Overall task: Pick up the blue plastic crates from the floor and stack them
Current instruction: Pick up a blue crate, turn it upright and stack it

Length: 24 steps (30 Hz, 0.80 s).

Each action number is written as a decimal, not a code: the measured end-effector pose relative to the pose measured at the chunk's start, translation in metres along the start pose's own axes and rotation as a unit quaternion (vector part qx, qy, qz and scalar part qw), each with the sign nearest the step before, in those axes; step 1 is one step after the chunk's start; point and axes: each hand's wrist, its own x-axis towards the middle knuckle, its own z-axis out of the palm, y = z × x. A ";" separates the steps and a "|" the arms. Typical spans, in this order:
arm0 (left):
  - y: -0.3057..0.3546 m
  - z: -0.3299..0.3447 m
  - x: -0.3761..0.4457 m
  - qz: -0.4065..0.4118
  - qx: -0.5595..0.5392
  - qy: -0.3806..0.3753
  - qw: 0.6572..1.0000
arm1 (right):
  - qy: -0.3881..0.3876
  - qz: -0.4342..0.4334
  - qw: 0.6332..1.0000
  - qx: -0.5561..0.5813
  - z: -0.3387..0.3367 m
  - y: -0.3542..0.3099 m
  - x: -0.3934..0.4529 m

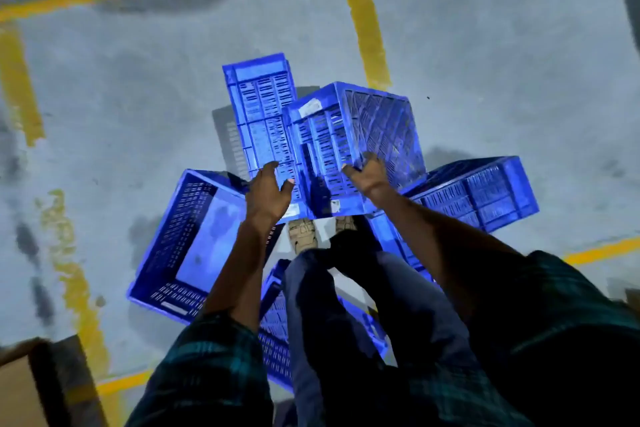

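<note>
Held crate (349,149): tilted, gripped at its near rim by the right hand (367,173); nothing was seen inside.
Left hand (268,192): fingers spread, laid open against the tall stack (263,114) beside it.
Floor crates: left crate (180,246) lay open and empty; right crate (485,194) sat on its side.
Floor (138,97): grey, yellow-lined, open ahead; crates were crowded round the feet.

No text is reading clearly; white stickers on the tilted blue crate (349,135) are showing only blurred, illegible marks.
</note>
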 end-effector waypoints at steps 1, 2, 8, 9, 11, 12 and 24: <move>-0.002 0.002 -0.001 -0.009 -0.003 -0.006 1.000 | -0.005 0.003 1.000 -0.004 0.002 0.000 -0.001; -0.004 0.004 0.000 -0.012 -0.001 -0.011 1.000 | -0.004 0.009 1.000 -0.018 0.002 -0.002 -0.001; -0.019 0.021 -0.006 -0.014 -0.010 -0.030 0.999 | 0.046 0.042 0.996 -0.071 0.003 -0.005 0.008; -0.018 0.023 -0.006 -0.013 -0.010 -0.029 0.999 | 0.050 0.043 0.995 -0.072 0.003 -0.006 0.010; -0.012 0.025 -0.007 -0.007 -0.006 -0.028 1.000 | 0.050 0.031 0.995 -0.087 0.002 -0.007 0.014; -0.009 0.026 -0.006 -0.004 -0.006 -0.027 1.000 | 0.049 0.022 0.994 -0.100 0.002 -0.007 0.016; 0.030 0.022 -0.047 -0.001 -0.056 -0.004 0.998 | 0.023 0.010 0.997 0.067 -0.093 -0.030 -0.028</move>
